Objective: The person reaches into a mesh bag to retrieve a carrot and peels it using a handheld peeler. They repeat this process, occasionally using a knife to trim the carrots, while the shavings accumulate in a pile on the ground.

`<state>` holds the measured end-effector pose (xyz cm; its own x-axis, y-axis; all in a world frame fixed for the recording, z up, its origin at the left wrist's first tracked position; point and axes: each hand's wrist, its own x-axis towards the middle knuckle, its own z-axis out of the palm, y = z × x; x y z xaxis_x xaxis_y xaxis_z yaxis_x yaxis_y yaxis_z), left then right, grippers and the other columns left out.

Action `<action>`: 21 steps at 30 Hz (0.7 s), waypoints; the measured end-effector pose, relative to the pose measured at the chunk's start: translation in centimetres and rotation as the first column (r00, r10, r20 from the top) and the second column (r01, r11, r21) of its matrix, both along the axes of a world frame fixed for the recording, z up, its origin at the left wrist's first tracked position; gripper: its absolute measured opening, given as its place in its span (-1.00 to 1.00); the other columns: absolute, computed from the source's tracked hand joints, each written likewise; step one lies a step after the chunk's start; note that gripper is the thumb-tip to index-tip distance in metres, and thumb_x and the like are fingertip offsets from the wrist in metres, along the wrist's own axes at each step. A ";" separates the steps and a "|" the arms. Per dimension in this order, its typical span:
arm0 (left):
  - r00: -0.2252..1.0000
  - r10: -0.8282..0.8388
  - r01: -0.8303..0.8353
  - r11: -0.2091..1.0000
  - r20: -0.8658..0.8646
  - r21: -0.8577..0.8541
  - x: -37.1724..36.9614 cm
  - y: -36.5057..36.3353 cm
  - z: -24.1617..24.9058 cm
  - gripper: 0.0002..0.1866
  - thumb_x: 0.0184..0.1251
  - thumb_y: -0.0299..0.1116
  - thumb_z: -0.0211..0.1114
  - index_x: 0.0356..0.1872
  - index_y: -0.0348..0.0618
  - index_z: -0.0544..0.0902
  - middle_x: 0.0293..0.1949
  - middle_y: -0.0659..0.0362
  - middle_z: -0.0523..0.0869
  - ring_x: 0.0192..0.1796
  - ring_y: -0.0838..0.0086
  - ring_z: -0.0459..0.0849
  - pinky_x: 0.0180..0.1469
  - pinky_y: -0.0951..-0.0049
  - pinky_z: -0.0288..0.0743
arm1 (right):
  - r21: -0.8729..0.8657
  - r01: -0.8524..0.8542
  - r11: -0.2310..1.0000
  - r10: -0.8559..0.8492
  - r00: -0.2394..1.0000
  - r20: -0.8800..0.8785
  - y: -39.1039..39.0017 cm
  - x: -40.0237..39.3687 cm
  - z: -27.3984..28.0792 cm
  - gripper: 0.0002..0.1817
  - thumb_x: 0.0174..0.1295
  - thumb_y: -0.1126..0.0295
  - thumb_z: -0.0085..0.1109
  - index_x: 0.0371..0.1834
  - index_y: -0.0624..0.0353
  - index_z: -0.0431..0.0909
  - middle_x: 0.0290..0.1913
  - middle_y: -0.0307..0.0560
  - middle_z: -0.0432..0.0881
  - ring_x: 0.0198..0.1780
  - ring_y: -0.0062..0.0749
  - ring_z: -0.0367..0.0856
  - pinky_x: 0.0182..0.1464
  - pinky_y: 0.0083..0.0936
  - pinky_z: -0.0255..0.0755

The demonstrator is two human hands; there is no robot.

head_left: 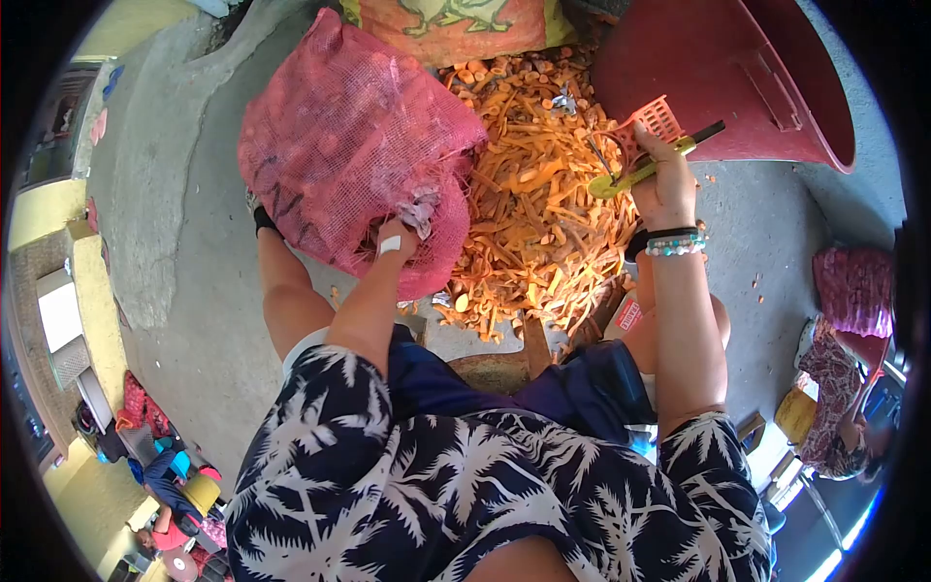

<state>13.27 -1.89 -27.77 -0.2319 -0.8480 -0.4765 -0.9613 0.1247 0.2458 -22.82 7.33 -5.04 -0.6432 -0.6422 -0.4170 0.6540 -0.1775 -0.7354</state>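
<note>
A full pink-red mesh sack [339,145] lies on the left. My left hand [396,236] reaches into its gathered opening beside crumpled whitish plastic [419,210], and its fingers are hidden there. A white patch [391,244] sits on the back of that hand or wrist. My right hand [669,184] is raised over the right side of a heap of orange peelings [543,204]. It is closed around a yellow-green peeler [640,175] with a black end, and an orange slotted plastic piece [661,120] shows at its fingers.
A large dark red tub [679,78] lies tipped at the upper right. Behind the heap stands a printed sack [456,29], with cut orange ends in front. A low wooden seat [490,371] is between my legs. Other people [165,485] are at lower left and right.
</note>
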 end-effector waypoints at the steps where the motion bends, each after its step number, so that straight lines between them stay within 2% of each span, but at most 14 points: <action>1: 1.000 0.000 0.000 1.000 0.004 -0.008 0.3 -0.3 0.8 -0.72 0.03 -0.27 0.18 -0.32 -0.26 0.65 -0.25 -0.20 0.62 -0.15 0.06 0.63 -0.10 0.21 0.51 | 0.006 -0.005 1.000 0.005 1.000 -0.019 0.0 0.2 0.2 -0.76 0.09 0.69 0.08 -0.18 0.25 0.39 -0.23 -0.11 0.55 -0.21 -0.39 0.57 -0.17 -0.49 0.50; 3: 0.930 -0.335 0.313 0.938 0.155 0.151 -1.2 -1.4 7.8 -0.71 0.02 -0.31 0.17 -0.33 -0.36 0.63 -0.24 -0.20 0.62 -0.17 0.04 0.63 -0.10 0.22 0.51 | -0.002 0.006 1.000 -0.006 1.000 -0.017 -0.1 0.7 0.6 -0.78 0.09 0.68 0.08 -0.19 0.26 0.41 -0.23 -0.10 0.56 -0.20 -0.38 0.58 -0.15 -0.49 0.50; 4: 0.873 -0.458 0.428 0.884 0.166 0.191 -1.5 -1.3 10.4 -0.65 0.02 -0.35 0.15 -0.21 -0.44 0.56 -0.24 -0.19 0.62 -0.16 0.04 0.62 -0.11 0.20 0.50 | -0.002 0.016 1.000 -0.016 1.000 -0.015 0.0 1.0 0.8 -0.80 0.10 0.67 0.08 -0.20 0.26 0.44 -0.22 -0.09 0.58 -0.19 -0.38 0.58 -0.13 -0.49 0.49; 7: 0.834 -0.535 0.535 0.844 0.135 0.037 -0.9 -0.4 17.1 -0.57 0.02 -0.40 0.14 -0.05 -0.45 0.46 -0.23 -0.23 0.60 -0.16 0.02 0.62 -0.12 0.16 0.49 | -0.029 -0.004 1.000 0.003 0.999 -0.037 0.4 1.7 0.9 -0.78 0.09 0.67 0.08 -0.18 0.26 0.44 -0.21 -0.10 0.58 -0.18 -0.37 0.57 -0.13 -0.48 0.49; 9: 0.841 -0.527 0.514 0.849 -0.124 -0.123 1.1 -1.1 21.3 -0.46 0.03 -0.39 0.18 0.08 -0.46 0.35 -0.30 -0.16 0.65 -0.20 0.11 0.65 -0.18 0.23 0.51 | -0.036 0.004 0.999 -0.005 0.999 -0.036 0.6 2.1 1.2 -0.79 0.09 0.68 0.08 -0.19 0.25 0.44 -0.22 -0.10 0.58 -0.18 -0.37 0.57 -0.14 -0.50 0.49; 10: 0.881 -0.322 0.357 0.933 -0.347 0.040 1.9 -1.3 24.1 -0.41 0.05 -0.38 0.20 0.13 -0.42 0.30 -0.27 -0.11 0.64 -0.22 0.14 0.66 -0.19 0.24 0.53 | -0.030 0.002 1.000 -0.004 0.998 -0.056 0.9 2.0 1.0 -0.79 0.09 0.69 0.07 -0.20 0.25 0.43 -0.23 -0.10 0.58 -0.19 -0.37 0.58 -0.15 -0.50 0.50; 11: 0.852 -0.071 0.221 0.947 -0.518 0.234 2.2 -1.2 26.8 -0.36 0.07 -0.37 0.22 0.19 -0.39 0.25 -0.24 -0.05 0.63 -0.24 0.18 0.66 -0.20 0.26 0.55 | -0.026 0.001 1.000 -0.003 0.997 -0.077 1.1 1.9 0.9 -0.79 0.08 0.70 0.07 -0.21 0.26 0.42 -0.23 -0.10 0.58 -0.19 -0.37 0.58 -0.16 -0.50 0.50; 12: 0.850 -0.080 0.220 0.951 -0.520 0.215 2.2 -0.5 29.0 -0.36 0.07 -0.37 0.22 0.19 -0.39 0.25 -0.24 -0.05 0.63 -0.24 0.18 0.66 -0.20 0.26 0.55 | -0.046 0.015 0.999 -0.018 0.998 -0.068 1.3 2.0 1.0 -0.80 0.08 0.71 0.06 -0.23 0.26 0.41 -0.24 -0.09 0.57 -0.21 -0.36 0.59 -0.19 -0.50 0.52; 13: 0.668 0.160 0.174 0.916 -0.727 0.361 2.2 0.8 31.0 -0.32 0.09 -0.35 0.23 0.25 -0.32 0.18 -0.21 -0.01 0.60 -0.24 0.21 0.65 -0.22 0.26 0.56 | -0.064 0.015 0.998 -0.019 0.997 -0.071 1.6 1.8 0.8 -0.80 0.08 0.71 0.06 -0.23 0.26 0.41 -0.24 -0.09 0.57 -0.21 -0.36 0.59 -0.19 -0.50 0.52; 14: 0.410 0.399 0.183 0.845 -0.820 0.503 2.1 1.9 32.2 -0.27 0.12 -0.34 0.24 0.30 -0.26 0.11 -0.18 0.04 0.57 -0.25 0.24 0.65 -0.23 0.25 0.57 | -0.071 0.001 0.997 -0.005 0.998 -0.063 1.9 1.6 0.6 -0.80 0.08 0.71 0.06 -0.23 0.26 0.41 -0.24 -0.09 0.57 -0.22 -0.36 0.59 -0.19 -0.50 0.52; 15: 0.406 0.386 0.186 0.853 -0.828 0.488 1.4 3.1 32.9 -0.27 0.12 -0.34 0.24 0.30 -0.26 0.11 -0.18 0.04 0.57 -0.25 0.24 0.65 -0.23 0.25 0.57 | -0.077 -0.013 0.997 0.008 0.998 -0.055 2.1 1.7 0.9 -0.80 0.08 0.71 0.06 -0.23 0.26 0.41 -0.25 -0.09 0.58 -0.23 -0.35 0.59 -0.20 -0.49 0.53; 17: 0.098 0.618 0.503 0.645 -0.780 0.575 -1.6 5.7 33.3 -0.40 0.18 -0.32 0.21 0.23 -0.21 0.19 -0.16 0.04 0.53 -0.26 0.23 0.63 -0.26 0.21 0.58 | -0.067 -0.028 0.997 0.024 0.997 -0.068 2.7 2.1 0.9 -0.81 0.08 0.70 0.06 -0.24 0.27 0.41 -0.27 -0.07 0.58 -0.26 -0.36 0.60 -0.24 -0.50 0.55; 19: 0.006 0.752 0.579 0.535 -0.660 0.615 -4.8 7.3 29.9 -0.56 0.24 -0.19 0.16 0.04 -0.21 0.32 -0.25 0.07 0.53 -0.27 0.29 0.61 -0.28 0.29 0.57 | -0.024 -0.100 0.995 0.097 0.991 -0.091 3.2 2.5 0.4 -0.81 0.09 0.69 0.08 -0.23 0.29 0.40 -0.28 -0.06 0.58 -0.29 -0.37 0.61 -0.31 -0.52 0.55; 21: -0.045 0.753 0.543 0.570 -0.656 0.617 -7.4 7.6 26.9 -0.62 0.29 -0.08 0.07 -0.10 -0.20 0.36 -0.29 0.09 0.53 -0.29 0.33 0.60 -0.27 0.31 0.55 | -0.116 -0.138 0.984 0.127 0.987 -0.097 3.9 4.8 2.4 -0.83 0.10 0.65 0.10 -0.25 0.30 0.40 -0.33 -0.08 0.57 -0.38 -0.42 0.59 -0.39 -0.58 0.52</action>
<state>5.88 5.75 -0.88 -0.8498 -0.5010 -0.1641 0.3167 -0.7339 0.6008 -17.98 11.27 -2.60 -0.5803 -0.7664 -0.2755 0.6104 -0.1854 -0.7701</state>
